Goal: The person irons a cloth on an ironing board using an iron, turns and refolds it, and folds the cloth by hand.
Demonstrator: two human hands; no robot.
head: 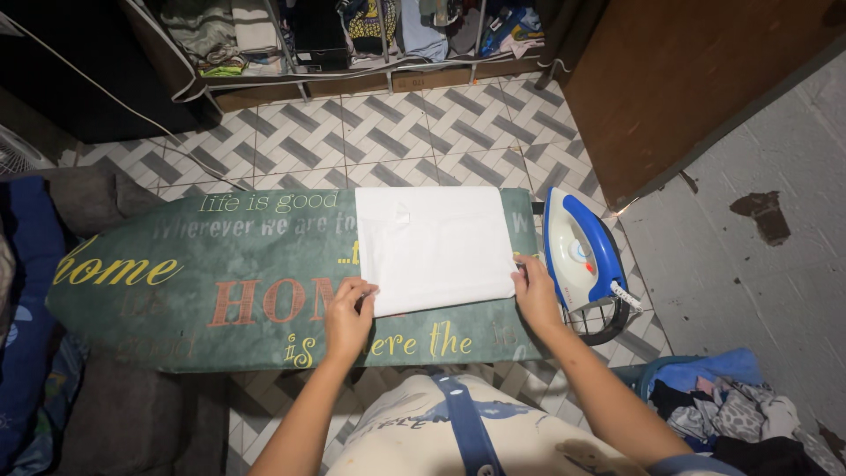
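A folded white cloth [434, 247] lies flat on a green ironing board [176, 291] with printed lettering. My left hand [349, 316] pinches the cloth's near left corner. My right hand [536, 293] holds the cloth's near right corner at the board's right end. A blue and white iron [577, 256] rests in a wire holder at the right end of the board, just beyond my right hand.
A basket of mixed clothes [723, 410] sits at the lower right. Shelves with folded clothes [352, 35] stand across the patterned tile floor. A brown door [687, 79] is at the right, a dark sofa [79, 198] at the left.
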